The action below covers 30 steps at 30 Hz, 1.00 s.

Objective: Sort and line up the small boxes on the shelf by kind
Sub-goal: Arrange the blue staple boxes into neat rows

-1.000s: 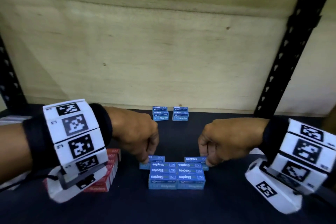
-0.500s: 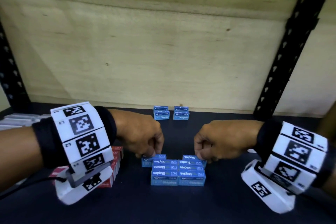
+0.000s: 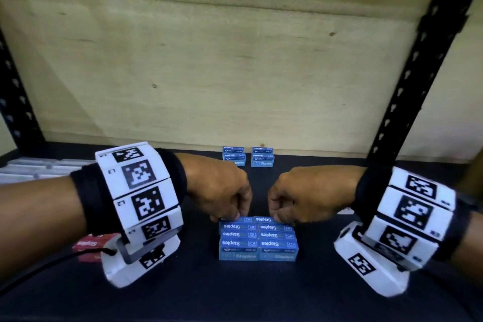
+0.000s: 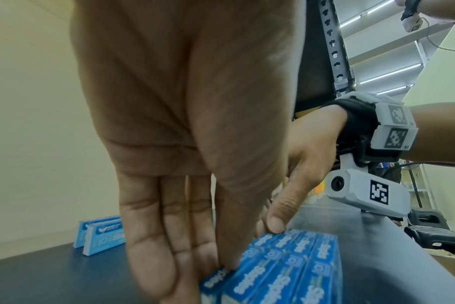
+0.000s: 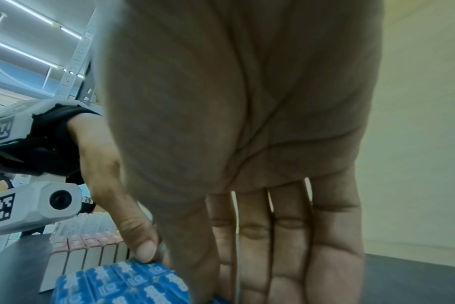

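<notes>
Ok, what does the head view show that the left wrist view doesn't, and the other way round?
Only the head view shows the red staple boxes behind the left wrist rig and all four rows of the blue block. Only the left wrist view shows the left hand's thumb on top of the block's back box with the fingers behind it, plus ceiling lights beyond the rack. Both show the blue block, the blue boxes at the back wall and the right hand at the block's back row.
</notes>
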Motion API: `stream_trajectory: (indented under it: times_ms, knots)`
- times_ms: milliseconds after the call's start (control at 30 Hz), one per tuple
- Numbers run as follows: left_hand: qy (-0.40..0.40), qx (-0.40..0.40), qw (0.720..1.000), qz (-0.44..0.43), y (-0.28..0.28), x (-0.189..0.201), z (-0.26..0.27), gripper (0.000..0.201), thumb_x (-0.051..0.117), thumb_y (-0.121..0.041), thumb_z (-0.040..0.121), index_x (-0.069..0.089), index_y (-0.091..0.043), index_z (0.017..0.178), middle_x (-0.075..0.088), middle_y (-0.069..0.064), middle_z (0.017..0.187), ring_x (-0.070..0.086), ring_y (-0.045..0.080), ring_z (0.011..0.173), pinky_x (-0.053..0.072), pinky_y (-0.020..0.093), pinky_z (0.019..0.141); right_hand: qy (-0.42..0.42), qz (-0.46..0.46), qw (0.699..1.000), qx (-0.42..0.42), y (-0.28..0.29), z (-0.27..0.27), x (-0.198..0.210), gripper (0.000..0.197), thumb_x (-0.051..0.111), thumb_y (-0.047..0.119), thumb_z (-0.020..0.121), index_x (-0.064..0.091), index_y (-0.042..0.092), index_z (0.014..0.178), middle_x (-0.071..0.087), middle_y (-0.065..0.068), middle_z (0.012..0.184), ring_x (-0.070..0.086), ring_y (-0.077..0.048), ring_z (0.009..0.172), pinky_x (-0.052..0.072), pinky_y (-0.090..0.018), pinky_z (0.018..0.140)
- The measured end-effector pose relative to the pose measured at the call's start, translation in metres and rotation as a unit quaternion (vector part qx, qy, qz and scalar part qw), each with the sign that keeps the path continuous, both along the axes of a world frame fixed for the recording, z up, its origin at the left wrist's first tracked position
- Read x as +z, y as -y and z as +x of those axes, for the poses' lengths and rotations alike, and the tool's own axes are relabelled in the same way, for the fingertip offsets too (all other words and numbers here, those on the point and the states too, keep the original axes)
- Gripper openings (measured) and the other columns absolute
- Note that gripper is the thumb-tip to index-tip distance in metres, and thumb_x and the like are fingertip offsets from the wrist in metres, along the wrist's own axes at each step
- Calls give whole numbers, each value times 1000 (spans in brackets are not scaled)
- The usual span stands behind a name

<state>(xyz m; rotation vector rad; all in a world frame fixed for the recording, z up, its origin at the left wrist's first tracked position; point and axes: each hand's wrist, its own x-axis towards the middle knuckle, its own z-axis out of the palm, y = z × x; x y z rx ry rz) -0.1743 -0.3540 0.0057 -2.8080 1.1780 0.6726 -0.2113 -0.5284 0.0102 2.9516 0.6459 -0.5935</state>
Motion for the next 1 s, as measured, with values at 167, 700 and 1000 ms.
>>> stream_trajectory:
  times_ms: [167,700,1000]
  knots:
    - [-5,15,1000,1,1,-2,2,15,57,-27,96,67,-27,107,75,-4,88,60,-4,62,45,15,68,-12,-4,1000,-9,0,3,0,15,57,35,96,69,29,103,73,12,91,59,3,72,38,-14,61]
    - [187,87,978,17,4,14,91,25,64,-40,92,67,-23,110,64,-5,102,59,17,95,43,28,75,112,-38,990,-81,15,96,23,14,68,35,90,68,26,101,59,13,84,57,-14,86,43,-28,76]
    - [166,102,979,56,16,4,129,34,72,-38,87,69,-14,111,69,0,100,59,18,80,46,29,71,80,-84,990,-78,7,146,8,31,74,28,88,68,13,114,62,4,85,53,-14,75,43,-28,74]
